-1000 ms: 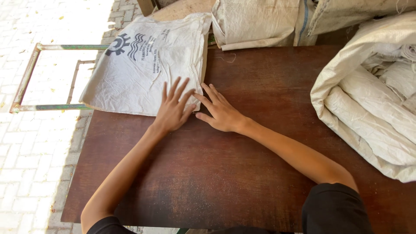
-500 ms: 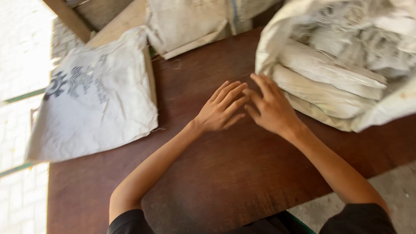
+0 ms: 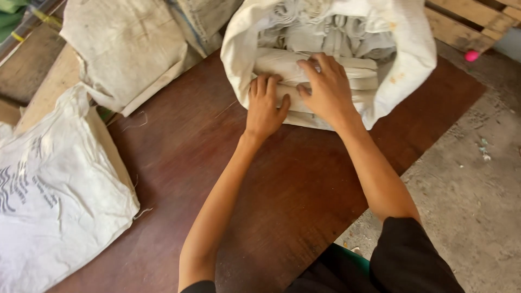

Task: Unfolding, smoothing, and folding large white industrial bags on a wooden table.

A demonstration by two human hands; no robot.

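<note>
Both hands, left hand [image 3: 265, 106] and right hand [image 3: 324, 87], flat on folded sacks [image 3: 304, 73] inside open bag [image 3: 412, 49], table's far edge; gripping nothing. Judged: grasp next.

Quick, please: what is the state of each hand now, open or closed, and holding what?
Left hand: open, fingers flat on a folded white woven sack inside the large open white woven bag.
Right hand: open, fingers spread, pressing on the same folded sack; no grip visible.

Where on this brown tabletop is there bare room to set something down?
Bare wood lies between the flat white sack and the left forearm, and on the table between both forearms. Crowded: the far edge, where both hands reach into the open sack.
</note>
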